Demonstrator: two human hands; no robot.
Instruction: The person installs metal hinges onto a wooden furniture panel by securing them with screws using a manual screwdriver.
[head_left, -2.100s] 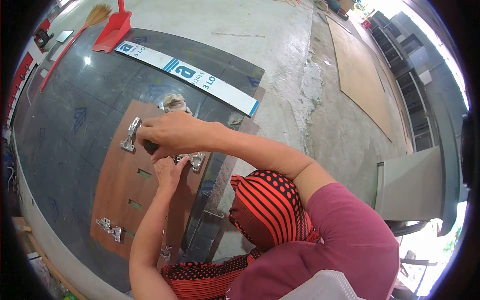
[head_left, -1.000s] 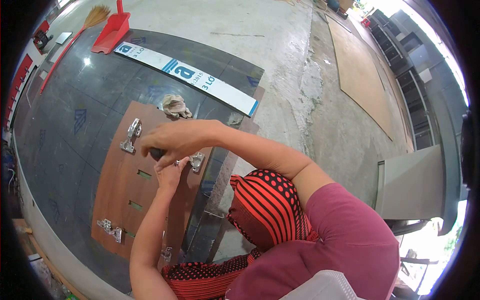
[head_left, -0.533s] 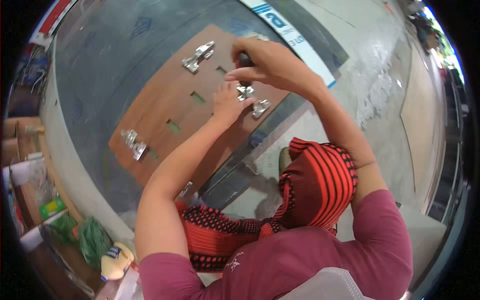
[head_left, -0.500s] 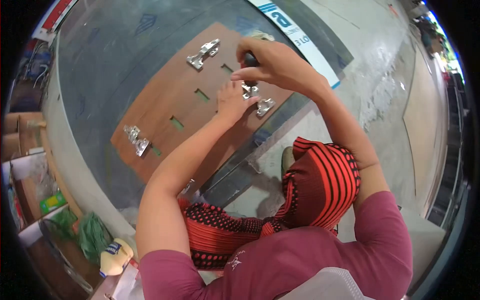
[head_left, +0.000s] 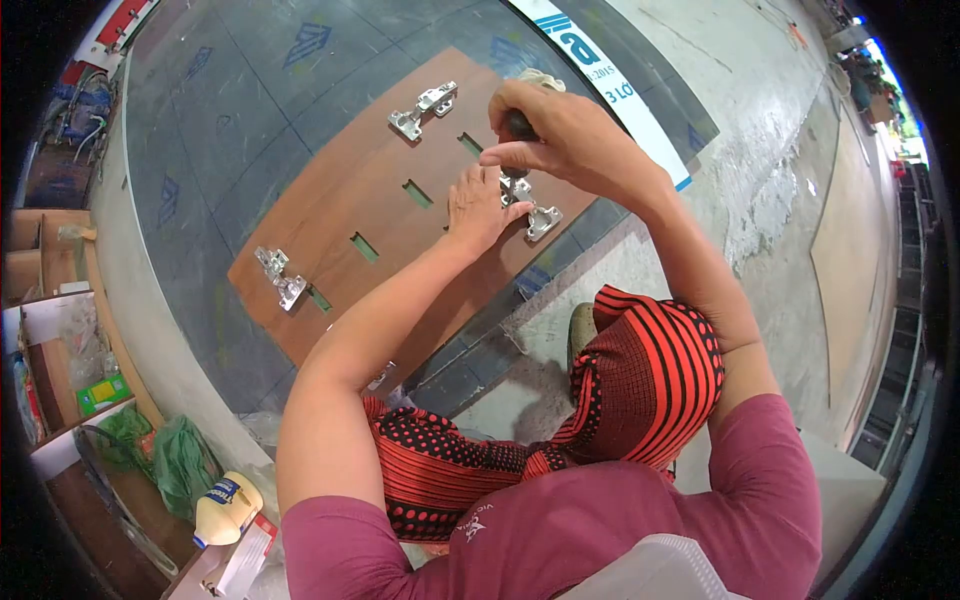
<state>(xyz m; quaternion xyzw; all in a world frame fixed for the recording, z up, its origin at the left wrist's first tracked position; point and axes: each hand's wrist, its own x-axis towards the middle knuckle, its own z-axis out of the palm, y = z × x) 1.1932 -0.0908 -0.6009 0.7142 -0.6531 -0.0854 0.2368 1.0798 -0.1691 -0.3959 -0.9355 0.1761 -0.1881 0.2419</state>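
My right hand [head_left: 590, 140] is wrapped round the dark handle of a screwdriver [head_left: 519, 127], held upright over a metal cabinet hinge [head_left: 543, 222] near the right edge of a brown wooden board [head_left: 340, 190]. The screwdriver's tip is hidden. My left hand [head_left: 476, 212] lies on the board with its fingers stretched out, and its thumb touches that hinge. Another hinge [head_left: 422, 110] sits near the board's far edge, and one more [head_left: 280, 278] at its left end. Part of a further hinge [head_left: 381, 375] shows beside my left forearm.
Rectangular slots [head_left: 417, 194] run along the board's middle. It lies on a dark tiled surface [head_left: 250, 120], with a white printed strip [head_left: 600, 75] behind. At lower left are wooden compartments [head_left: 50, 400], a green plastic bag [head_left: 184, 465] and a cream-coloured bottle [head_left: 228, 508].
The whole view has shifted slightly, so the board and both hands appear a little further right. My right hand keeps its grip on the screwdriver, and my left hand stays by the same hinge.
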